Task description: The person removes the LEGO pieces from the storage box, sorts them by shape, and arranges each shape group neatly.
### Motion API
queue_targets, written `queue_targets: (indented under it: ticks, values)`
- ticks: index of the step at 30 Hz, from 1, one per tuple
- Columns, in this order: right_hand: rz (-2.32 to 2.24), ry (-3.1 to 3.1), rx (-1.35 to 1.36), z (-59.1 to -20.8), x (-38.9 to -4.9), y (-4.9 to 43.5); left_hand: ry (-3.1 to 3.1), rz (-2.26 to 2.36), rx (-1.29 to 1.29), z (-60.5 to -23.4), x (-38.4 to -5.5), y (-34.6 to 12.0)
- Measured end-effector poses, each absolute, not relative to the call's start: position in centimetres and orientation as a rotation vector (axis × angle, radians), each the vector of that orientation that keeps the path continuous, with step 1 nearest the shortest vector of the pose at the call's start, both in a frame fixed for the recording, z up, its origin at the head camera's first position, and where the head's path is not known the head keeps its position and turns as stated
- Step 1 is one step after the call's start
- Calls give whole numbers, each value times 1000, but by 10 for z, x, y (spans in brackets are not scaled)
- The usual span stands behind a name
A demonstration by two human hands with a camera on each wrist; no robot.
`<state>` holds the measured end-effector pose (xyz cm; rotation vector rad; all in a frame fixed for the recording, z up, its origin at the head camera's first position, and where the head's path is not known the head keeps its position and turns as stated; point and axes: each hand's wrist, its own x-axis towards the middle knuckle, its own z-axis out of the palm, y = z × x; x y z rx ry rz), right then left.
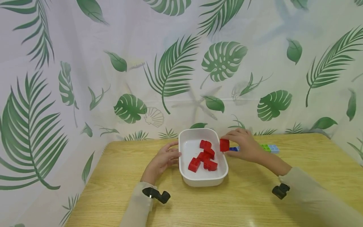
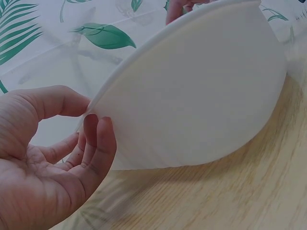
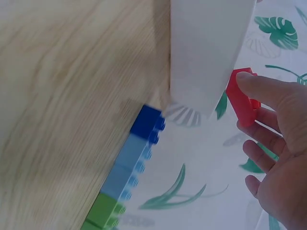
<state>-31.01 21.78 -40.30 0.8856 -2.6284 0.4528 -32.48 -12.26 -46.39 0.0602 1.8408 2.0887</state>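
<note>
A white plastic bin stands on the table with several red toy bricks loose inside it. At the bin's left side, my left hand holds the rim with bent fingers; in the left wrist view the fingertips meet the rim's edge. My right hand pinches another red toy brick between thumb and fingers, beside the bin's right rim. The right wrist view shows this brick raised off the table, close to the bin wall.
Right of the bin, partly behind the right hand, a row of toy bricks lies on the wooden table: dark blue, light blue and green. A leaf-patterned curtain hangs along the table's back edge.
</note>
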Motion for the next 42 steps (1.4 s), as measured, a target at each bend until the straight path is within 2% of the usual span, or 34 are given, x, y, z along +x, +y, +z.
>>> queue_targets:
  ticks: [15,31,42]
  values:
    - [335,-2735,864,-413,-304,258,1840,2092,39,-463,-324,-123]
    - [273,-2800,949,-434,-295,265,1832,2093,55,-469,-328,-124]
    - [251,-2834,980,-433,-292,263,1822,2098,48,-467,-327,-123]
